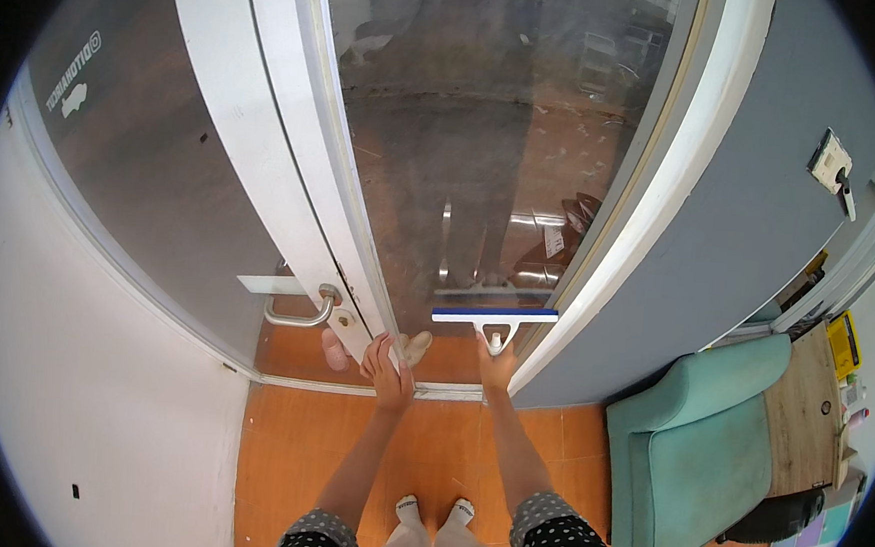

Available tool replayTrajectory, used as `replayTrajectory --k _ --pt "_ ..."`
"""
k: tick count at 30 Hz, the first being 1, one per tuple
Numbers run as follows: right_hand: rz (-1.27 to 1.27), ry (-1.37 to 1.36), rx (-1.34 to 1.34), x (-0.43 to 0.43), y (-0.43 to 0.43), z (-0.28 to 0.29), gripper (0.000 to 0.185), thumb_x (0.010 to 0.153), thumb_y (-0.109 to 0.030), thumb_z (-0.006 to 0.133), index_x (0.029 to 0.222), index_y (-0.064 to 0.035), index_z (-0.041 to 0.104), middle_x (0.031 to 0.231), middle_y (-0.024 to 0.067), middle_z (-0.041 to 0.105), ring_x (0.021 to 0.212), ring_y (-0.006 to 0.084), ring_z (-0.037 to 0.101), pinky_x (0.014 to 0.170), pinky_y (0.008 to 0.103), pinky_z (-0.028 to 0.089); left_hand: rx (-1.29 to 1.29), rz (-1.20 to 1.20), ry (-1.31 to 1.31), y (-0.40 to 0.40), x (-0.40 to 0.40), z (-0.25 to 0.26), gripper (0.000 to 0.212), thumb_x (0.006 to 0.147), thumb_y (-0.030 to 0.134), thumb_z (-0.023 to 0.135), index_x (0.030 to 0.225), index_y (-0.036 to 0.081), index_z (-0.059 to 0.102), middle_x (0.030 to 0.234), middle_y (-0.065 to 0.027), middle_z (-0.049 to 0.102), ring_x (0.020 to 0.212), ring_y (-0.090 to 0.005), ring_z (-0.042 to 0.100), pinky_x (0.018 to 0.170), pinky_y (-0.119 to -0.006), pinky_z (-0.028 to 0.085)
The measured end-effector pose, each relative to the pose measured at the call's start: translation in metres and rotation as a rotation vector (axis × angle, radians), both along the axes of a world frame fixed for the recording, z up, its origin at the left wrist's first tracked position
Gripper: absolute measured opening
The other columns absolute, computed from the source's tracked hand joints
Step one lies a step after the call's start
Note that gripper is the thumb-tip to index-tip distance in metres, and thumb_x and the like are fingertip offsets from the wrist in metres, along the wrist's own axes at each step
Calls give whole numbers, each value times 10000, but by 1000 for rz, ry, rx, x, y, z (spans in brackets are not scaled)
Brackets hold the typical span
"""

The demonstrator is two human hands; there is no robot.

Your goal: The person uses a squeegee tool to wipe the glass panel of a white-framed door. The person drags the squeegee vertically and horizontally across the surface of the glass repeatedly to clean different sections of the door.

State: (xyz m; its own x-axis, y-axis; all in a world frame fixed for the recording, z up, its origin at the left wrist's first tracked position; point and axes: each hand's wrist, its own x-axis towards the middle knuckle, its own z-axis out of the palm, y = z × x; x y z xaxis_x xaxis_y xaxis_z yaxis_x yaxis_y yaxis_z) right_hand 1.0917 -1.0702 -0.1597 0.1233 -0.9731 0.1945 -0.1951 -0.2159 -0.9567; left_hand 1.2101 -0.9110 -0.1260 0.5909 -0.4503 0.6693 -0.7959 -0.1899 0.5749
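A white window squeegee with a blue edge (495,316) is in my right hand (498,364), its long blade held across the glass door pane (474,163) near the white frame. My left hand (388,376) rests with its fingers on the white door stile (363,261), below the metal lever handle (299,318) and the lock cylinder (342,318). Nothing shows in its grasp. Beyond the glass lie a pink shoe (336,350) and a beige shoe (416,347).
A green upholstered armchair (704,455) stands at right beside a wooden tabletop (809,409). The grey wall (747,240) carries a switch plate (831,164). A white wall (102,343) bounds the left side. Orange tiles (307,446) cover the floor.
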Motion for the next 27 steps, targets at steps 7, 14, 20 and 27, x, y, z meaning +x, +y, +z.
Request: replayTrajectory --k 7,14,20,27 --pt "99 -109 -86 32 23 105 461 777 -326 765 995 46 603 847 195 684 789 291 685 666 364 505 13 78 19 22 2 11 503 830 111 470 1313 -2 385 1364 -158 396 1281 -325 312 1037 -461 146" --pt "68 -169 -272 78 25 160 478 773 -364 757 966 38 585 772 182 671 704 306 681 623 366 506 -26 24 43 8 24 13 543 823 50 466 1342 -27 327 1395 -212 344 1314 -362 284 1087 -479 129" --pt "93 -245 -328 100 18 118 502 769 -387 758 963 37 571 739 176 665 672 309 675 603 373 503 -176 45 -105 -16 49 -49 651 818 118 501 1400 6 230 1473 -182 307 1371 -336 214 1033 -480 120" --pt "66 -208 -395 101 13 14 506 762 -397 761 936 37 567 727 181 659 660 326 670 579 376 499 -273 101 -210 -46 55 -138 709 826 99 474 1428 9 110 1484 -227 280 1386 -371 176 1016 -493 93"
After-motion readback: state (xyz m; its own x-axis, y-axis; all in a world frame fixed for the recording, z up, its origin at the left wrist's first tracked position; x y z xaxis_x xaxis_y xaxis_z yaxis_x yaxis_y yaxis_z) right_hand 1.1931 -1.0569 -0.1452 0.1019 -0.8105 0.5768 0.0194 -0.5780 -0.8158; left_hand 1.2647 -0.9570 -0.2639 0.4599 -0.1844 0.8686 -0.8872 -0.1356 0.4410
